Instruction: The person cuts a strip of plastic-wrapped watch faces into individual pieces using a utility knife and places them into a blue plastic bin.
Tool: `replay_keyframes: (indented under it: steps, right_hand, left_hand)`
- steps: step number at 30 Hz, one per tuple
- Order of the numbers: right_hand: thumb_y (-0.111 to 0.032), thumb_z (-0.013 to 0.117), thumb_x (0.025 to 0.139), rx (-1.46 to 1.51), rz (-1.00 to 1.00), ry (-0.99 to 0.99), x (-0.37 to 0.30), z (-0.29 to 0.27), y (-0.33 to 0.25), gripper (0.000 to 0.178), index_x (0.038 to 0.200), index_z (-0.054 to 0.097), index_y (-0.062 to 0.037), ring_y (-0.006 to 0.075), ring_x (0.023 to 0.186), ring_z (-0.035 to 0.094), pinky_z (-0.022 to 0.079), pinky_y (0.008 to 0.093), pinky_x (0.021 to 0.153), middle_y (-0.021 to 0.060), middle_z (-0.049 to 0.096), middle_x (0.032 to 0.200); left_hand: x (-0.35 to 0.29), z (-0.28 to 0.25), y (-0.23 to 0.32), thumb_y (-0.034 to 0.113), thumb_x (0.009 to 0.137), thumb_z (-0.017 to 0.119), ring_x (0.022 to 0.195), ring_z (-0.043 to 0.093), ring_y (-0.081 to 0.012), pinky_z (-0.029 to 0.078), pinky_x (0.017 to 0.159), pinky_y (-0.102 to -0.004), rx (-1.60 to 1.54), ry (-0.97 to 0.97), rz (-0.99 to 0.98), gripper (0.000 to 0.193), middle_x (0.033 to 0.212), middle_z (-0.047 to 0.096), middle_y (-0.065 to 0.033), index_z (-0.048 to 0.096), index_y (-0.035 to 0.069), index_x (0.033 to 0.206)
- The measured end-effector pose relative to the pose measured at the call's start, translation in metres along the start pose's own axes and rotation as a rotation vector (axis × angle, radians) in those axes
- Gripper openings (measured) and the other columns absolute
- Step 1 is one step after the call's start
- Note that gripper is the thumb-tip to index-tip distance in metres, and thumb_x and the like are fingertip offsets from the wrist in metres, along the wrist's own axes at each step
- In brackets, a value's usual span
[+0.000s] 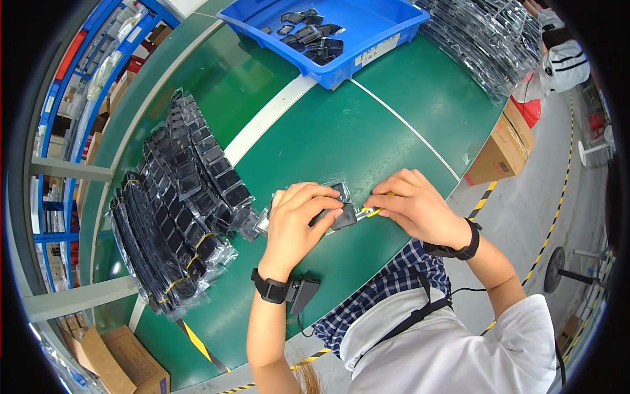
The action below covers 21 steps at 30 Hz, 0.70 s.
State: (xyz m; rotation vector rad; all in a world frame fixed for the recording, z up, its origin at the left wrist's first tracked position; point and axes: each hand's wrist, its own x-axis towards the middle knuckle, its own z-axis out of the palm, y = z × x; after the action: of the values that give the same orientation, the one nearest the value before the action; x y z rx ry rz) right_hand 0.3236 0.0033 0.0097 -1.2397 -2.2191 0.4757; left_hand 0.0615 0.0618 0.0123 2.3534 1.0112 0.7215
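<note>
Over the green table, my left hand (296, 223) has its thumb and fingers closed on a flat black square piece (345, 216) in clear plastic film. Close beside it, my right hand (420, 209) pinches a small yellow tool (372, 212) with a pale metal part pointing at the film. Its exact kind is mostly hidden by the fingers. Left of my left hand lie many strips of black square pieces in clear film (190, 177), some bundled with yellow bands. Black wrist straps sit on both wrists, the left one with a small black box.
A blue plastic bin (275, 47) with loose black pieces (315, 36) stands at the table's far side. More clear-wrapped strips (485, 43) are heaped at the far right. Cardboard boxes stand right (502, 150) and lower left (134, 361). Blue shelving (65, 98) lines the left.
</note>
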Motion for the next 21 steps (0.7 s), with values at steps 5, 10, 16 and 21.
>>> replay_keyframes:
  steps: [5, 10, 16, 21]
  right_hand:
    - [-0.01, 0.082, 0.08, 0.032, -0.077, -0.013, 0.008, -0.003, 0.013, 0.035, 0.114, 0.076, -0.0135, 0.0235, 0.107, 0.059, 0.046, 0.0377, 0.092, -0.0011, 0.067, 0.114]
    - [-0.009, 0.082, 0.079, 0.019, -0.107, -0.122, -0.01, -0.031, 0.025, 0.034, 0.113, 0.077, -0.0133, 0.0238, 0.107, 0.059, 0.047, 0.0393, 0.093, -0.0003, 0.066, 0.114]
    - [-0.006, 0.079, 0.083, 0.129, 0.056, -0.027, -0.03, -0.046, 0.028, 0.031, 0.114, 0.076, -0.0112, 0.0252, 0.104, 0.058, 0.049, 0.0389, 0.091, 0.0022, 0.064, 0.11]
    - [-0.003, 0.077, 0.085, 0.041, 0.112, 0.061, -0.018, -0.04, 0.014, 0.032, 0.116, 0.075, -0.0096, 0.0261, 0.102, 0.058, 0.05, 0.0375, 0.088, 0.0043, 0.063, 0.109]
  left_hand:
    - [0.001, 0.0, -0.001, 0.016, 0.082, 0.084, 0.107, 0.066, -0.0214, 0.043, 0.09, -0.0359, 0.01, -0.017, -0.01, 0.013, 0.11, 0.076, 0.003, 0.077, 0.012, 0.092]
    - [-0.002, -0.001, -0.003, 0.016, 0.083, 0.084, 0.107, 0.066, -0.0214, 0.043, 0.09, -0.0359, 0.007, 0.009, -0.013, 0.012, 0.11, 0.076, 0.0026, 0.077, 0.012, 0.092]
    - [0.0, -0.013, -0.003, 0.018, 0.084, 0.082, 0.104, 0.066, -0.0207, 0.043, 0.085, -0.0356, -0.044, 0.012, -0.022, 0.012, 0.109, 0.075, 0.0027, 0.076, 0.011, 0.092]
    - [-0.004, -0.045, 0.001, 0.016, 0.085, 0.079, 0.103, 0.065, -0.0221, 0.048, 0.085, -0.0384, 0.075, 0.068, -0.105, 0.011, 0.107, 0.073, -0.0004, 0.075, 0.011, 0.094]
